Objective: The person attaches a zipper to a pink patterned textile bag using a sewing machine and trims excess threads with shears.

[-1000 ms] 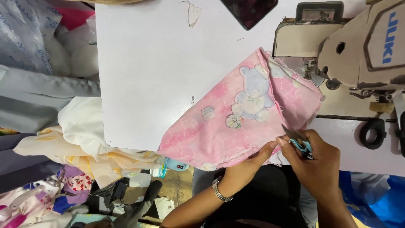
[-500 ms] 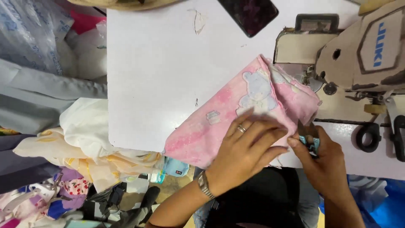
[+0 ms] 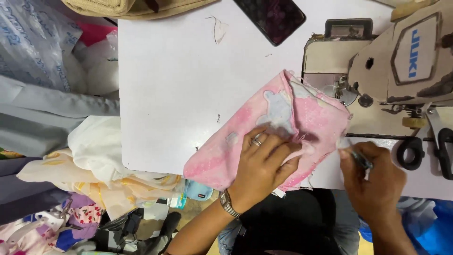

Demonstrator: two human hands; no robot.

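A pink printed piece of fabric (image 3: 311, 118) lies on the white table (image 3: 179, 85), its right end reaching under the head of the cream sewing machine (image 3: 391, 66). My left hand (image 3: 262, 163), with a ring and a wrist watch, presses flat on the fabric's near edge. My right hand (image 3: 375, 177) sits just right of the fabric's corner and grips a small thread snipper (image 3: 361, 159) with a teal handle, its tip close to the cloth edge.
A dark phone (image 3: 276, 18) lies at the table's far edge beside a tan bag (image 3: 127, 7). Piles of cloth (image 3: 94, 156) and plastic-wrapped bundles (image 3: 33, 42) crowd the left side. The machine's handwheel (image 3: 415, 153) sits at right.
My left hand moved from the fabric's lower edge up onto it and now presses it flat. My right hand with the snipper shifted slightly right of the cloth's corner.
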